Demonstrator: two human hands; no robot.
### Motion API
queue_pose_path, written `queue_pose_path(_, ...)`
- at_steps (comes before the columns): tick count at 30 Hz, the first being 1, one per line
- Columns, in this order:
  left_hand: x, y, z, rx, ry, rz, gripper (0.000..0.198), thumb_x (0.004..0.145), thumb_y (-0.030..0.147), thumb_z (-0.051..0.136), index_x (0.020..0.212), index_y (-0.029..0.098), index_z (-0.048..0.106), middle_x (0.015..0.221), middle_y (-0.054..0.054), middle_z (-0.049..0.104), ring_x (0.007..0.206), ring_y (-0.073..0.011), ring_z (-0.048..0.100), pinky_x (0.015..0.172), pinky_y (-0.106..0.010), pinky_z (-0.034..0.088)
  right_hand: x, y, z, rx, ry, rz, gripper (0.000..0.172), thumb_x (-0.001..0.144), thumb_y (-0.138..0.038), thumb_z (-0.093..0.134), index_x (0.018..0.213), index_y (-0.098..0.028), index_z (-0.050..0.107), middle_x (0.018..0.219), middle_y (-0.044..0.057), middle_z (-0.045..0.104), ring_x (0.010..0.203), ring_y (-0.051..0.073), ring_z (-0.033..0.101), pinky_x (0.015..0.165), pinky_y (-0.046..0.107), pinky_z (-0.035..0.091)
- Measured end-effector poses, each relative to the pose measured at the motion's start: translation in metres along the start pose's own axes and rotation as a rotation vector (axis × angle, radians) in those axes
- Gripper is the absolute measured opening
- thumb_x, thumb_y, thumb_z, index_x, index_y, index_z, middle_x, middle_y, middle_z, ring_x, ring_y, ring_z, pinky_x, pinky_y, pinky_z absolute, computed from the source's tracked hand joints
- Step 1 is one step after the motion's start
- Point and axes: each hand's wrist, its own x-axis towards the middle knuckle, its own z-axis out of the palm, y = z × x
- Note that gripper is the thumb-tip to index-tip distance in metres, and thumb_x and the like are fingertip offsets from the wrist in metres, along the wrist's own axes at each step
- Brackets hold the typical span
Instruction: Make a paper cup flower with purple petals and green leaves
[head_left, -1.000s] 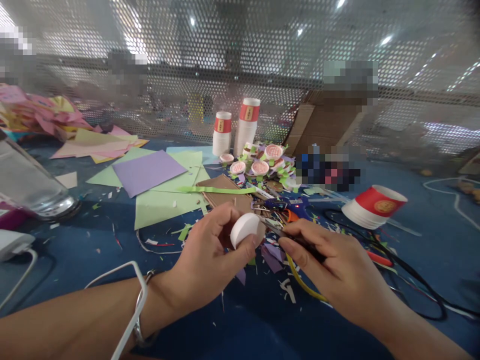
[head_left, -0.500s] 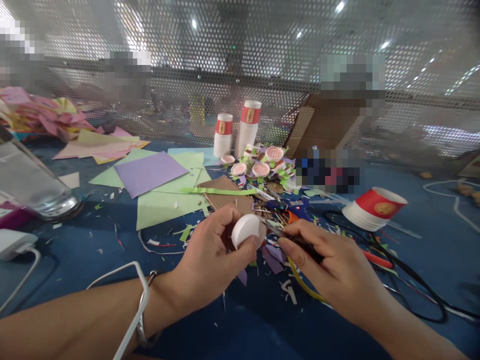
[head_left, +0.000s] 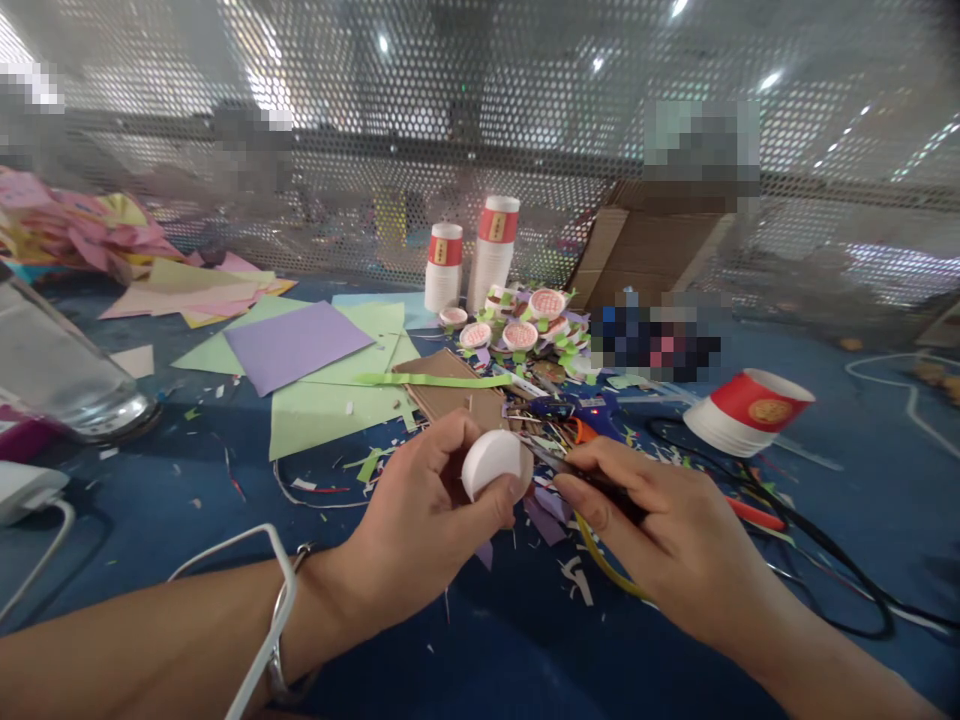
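Note:
My left hand (head_left: 424, 520) is closed around a small round white piece (head_left: 489, 463) that looks like the cut-off bottom of a paper cup, with the thumb pressed on its lower right edge. In my right hand (head_left: 671, 530) is a slim dark tool (head_left: 552, 458) with a narrow metal tip, pinched between thumb and fingers. That tip points left at the right rim of the white piece; whether it touches cannot be made out. Beneath both hands lie paper scraps (head_left: 547, 515) in purple, green and white.
Behind stand two stacks of paper cups (head_left: 444, 270) and a heap of decorated round discs (head_left: 520, 336). Coloured paper sheets (head_left: 300, 345) lie left, near a glass of water (head_left: 71, 365). At right are a tilted red-and-white cup (head_left: 750, 412) and black cable (head_left: 832, 560).
The view has shifted very slightly. Both hands keep their holds, and the white piece and the tool stay almost in the same place.

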Motion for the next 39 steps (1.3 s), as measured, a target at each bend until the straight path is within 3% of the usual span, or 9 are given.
queue_pose_path(3, 0.0006, 0.0010, -0.0002, -0.030, -0.008, -0.019, 0.025, 0.086, 0.029, 0.077, 0.081, 0.019, 0.054, 0.074, 0.004, 0.058, 0.067, -0.0093, 0.059, 0.063, -0.023, 0.057, -0.0005, 0.0014, 0.0008, 0.005, 0.008, 0.010, 0.014, 0.105, -0.029, 0.056, 0.096, -0.023, 0.064, 0.072, -0.005, 0.066, 0.059, 0.010, 0.058, 0.057, 0.022, 0.044)
queue_pose_path(12, 0.0065, 0.0027, 0.0020, -0.430, -0.118, -0.161, 0.027, 0.082, 0.027, 0.084, 0.088, 0.016, 0.060, 0.084, 0.000, 0.067, 0.072, -0.0088, 0.066, 0.056, -0.015, 0.058, 0.0037, 0.0010, 0.0014, 0.017, 0.017, -0.004, 0.014, 0.104, -0.027, 0.056, 0.093, -0.022, 0.062, 0.070, -0.005, 0.062, 0.058, 0.010, 0.056, 0.056, 0.021, 0.043)
queue_pose_path(24, 0.0030, 0.0045, 0.0047, -0.496, -0.132, -0.199, 0.032, 0.079, 0.021, 0.088, 0.081, 0.015, 0.057, 0.081, 0.002, 0.068, 0.072, -0.0076, 0.065, 0.060, -0.017, 0.062, 0.0042, 0.0009, -0.0017, 0.007, -0.022, 0.006, 0.018, 0.104, -0.032, 0.054, 0.089, -0.023, 0.062, 0.070, -0.002, 0.065, 0.058, 0.013, 0.057, 0.055, 0.024, 0.045)
queue_pose_path(39, 0.0015, 0.0036, 0.0048, -0.535, -0.138, -0.232, 0.032, 0.077, 0.022, 0.089, 0.082, 0.015, 0.058, 0.085, 0.001, 0.070, 0.076, -0.0091, 0.067, 0.061, -0.017, 0.062, 0.0041, -0.0027, -0.0038, -0.055, 0.023, -0.058, 0.020, 0.103, -0.027, 0.055, 0.083, -0.023, 0.057, 0.068, -0.003, 0.065, 0.056, 0.011, 0.058, 0.055, 0.023, 0.043)
